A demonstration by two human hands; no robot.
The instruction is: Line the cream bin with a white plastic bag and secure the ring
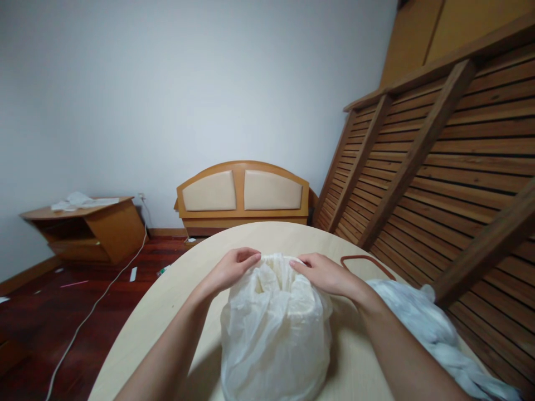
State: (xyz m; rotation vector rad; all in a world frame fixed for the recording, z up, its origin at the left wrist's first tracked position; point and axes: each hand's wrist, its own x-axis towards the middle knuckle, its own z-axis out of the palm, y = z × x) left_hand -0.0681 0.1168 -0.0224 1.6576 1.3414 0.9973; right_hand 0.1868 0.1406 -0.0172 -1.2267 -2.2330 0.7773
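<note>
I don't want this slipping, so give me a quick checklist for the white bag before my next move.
1. Left hand at the top edge of the white bag: ok.
2. Right hand at the same edge, other side: ok.
3. Base flat on the table: cannot tell, bottom cut off.
4. Sides smooth: not ok, wrinkled.
5. Contents: cannot tell, folds hide them.
6. Pale plastic bundle apart from the bag: ok.
</note>
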